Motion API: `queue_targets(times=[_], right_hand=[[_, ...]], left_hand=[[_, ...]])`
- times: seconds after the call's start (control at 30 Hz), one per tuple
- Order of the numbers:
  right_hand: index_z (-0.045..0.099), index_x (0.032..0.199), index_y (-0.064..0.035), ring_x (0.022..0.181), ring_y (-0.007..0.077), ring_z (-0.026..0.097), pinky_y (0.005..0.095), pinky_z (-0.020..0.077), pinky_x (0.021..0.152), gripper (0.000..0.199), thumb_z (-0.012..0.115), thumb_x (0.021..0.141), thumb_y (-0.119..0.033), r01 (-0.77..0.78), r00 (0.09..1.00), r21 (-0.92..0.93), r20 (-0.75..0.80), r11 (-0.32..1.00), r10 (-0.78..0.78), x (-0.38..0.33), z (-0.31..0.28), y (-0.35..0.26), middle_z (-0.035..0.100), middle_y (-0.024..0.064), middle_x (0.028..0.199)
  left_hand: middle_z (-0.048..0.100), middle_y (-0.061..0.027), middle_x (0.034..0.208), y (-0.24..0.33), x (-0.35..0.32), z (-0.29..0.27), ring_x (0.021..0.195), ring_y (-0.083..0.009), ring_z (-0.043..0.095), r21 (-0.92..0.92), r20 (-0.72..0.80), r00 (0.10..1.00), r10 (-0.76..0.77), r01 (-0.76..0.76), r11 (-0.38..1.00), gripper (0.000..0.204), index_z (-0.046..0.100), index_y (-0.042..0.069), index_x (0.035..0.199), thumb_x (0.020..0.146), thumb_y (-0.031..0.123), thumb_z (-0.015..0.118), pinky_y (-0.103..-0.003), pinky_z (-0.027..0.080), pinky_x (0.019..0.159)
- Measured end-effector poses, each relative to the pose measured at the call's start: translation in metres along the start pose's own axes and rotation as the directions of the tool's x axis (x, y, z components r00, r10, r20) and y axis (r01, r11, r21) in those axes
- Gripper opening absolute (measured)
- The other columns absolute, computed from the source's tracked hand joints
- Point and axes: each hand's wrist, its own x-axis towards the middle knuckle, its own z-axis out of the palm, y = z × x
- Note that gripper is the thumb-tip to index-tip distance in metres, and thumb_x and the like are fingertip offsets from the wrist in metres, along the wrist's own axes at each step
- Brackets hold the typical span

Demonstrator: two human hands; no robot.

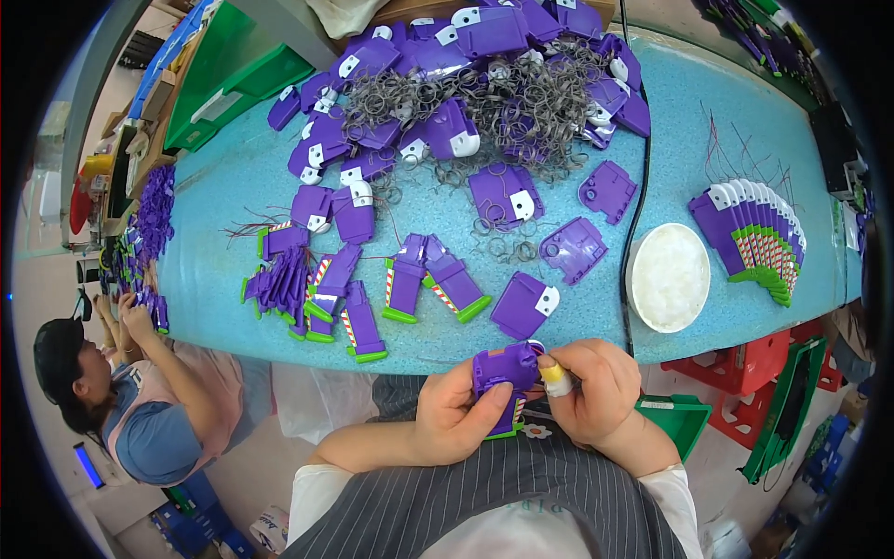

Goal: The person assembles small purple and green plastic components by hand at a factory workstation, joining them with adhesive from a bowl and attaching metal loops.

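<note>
Close to my body, just off the table's near edge, my left hand (453, 410) grips a purple plastic housing (503, 367). A wing-shaped piece with red-and-white stripes and a green edge (508, 421) hangs below the housing. My right hand (596, 384) is closed at the housing's right upper corner, its fingers pinched together. One of its fingertips wears a yellow and white wrapping (556, 377). What the right fingers hold is hidden; a pale curved bit shows beside them. Just beyond lies another purple housing with a white corner (523, 306).
Grey metal coil springs (540, 102) pile over purple housings at the back. Striped purple wing pieces (405, 279) lie left, and more are fanned out (759, 238) at right. A white bowl (669, 278) stands beside a black cable (636, 233). A co-worker (168, 401) sits at left.
</note>
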Motion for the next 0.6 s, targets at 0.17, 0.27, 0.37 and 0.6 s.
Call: queue_targets(times=[0.17, 0.27, 0.37, 0.6], right_hand=[[0.057, 0.08, -0.0012, 0.047, 0.0189, 0.052, 0.0294, 0.0398, 0.042, 0.019, 0.072, 0.068, -0.005, -0.06, 0.997, -0.05, 0.049, 0.997, 0.062, 0.004, 0.006, -0.011, 0.055, 0.0059, 0.061], [0.056, 0.079, -0.0023, 0.045, 0.0187, 0.051, 0.0296, 0.0384, 0.041, 0.019, 0.072, 0.069, -0.006, -0.104, 0.991, -0.037, 0.078, 0.994, 0.106, 0.007, 0.011, -0.019, 0.054, 0.0053, 0.06], [0.055, 0.078, -0.0031, 0.045, 0.0188, 0.051, 0.0297, 0.0374, 0.04, 0.019, 0.072, 0.07, -0.006, -0.176, 0.98, -0.021, 0.095, 0.984, 0.177, 0.007, 0.017, -0.025, 0.054, 0.0052, 0.059], [0.055, 0.078, -0.0029, 0.045, 0.0191, 0.051, 0.0298, 0.0373, 0.04, 0.019, 0.072, 0.071, -0.006, -0.128, 0.985, -0.07, 0.111, 0.989, 0.135, 0.011, 0.028, -0.034, 0.053, 0.0048, 0.058]], left_hand=[[0.064, -0.0104, 0.101, -0.001, -0.007, -0.015, 0.089, -0.0113, 0.061, 0.086, 0.048, 0.999, -0.017, 0.013, 0.996, 0.028, 0.05, -0.007, 0.117, 0.091, 0.003, 0.048, -0.023, 0.048, 0.077], [0.066, -0.0096, 0.096, -0.003, -0.011, -0.023, 0.082, -0.01, 0.062, 0.156, 0.029, 0.999, 0.046, -0.05, 0.986, 0.028, 0.05, -0.006, 0.117, 0.09, 0.003, 0.05, -0.023, 0.049, 0.072], [0.067, -0.0086, 0.09, -0.008, -0.017, -0.034, 0.073, -0.0091, 0.062, 0.311, 0.039, 0.993, 0.108, -0.115, 0.943, 0.029, 0.051, -0.006, 0.116, 0.088, 0.003, 0.053, -0.023, 0.05, 0.064], [0.067, -0.0081, 0.085, -0.007, -0.018, -0.047, 0.064, -0.0093, 0.061, 0.343, 0.035, 0.981, 0.192, -0.192, 0.92, 0.032, 0.051, -0.006, 0.117, 0.086, 0.003, 0.056, -0.023, 0.05, 0.059]])
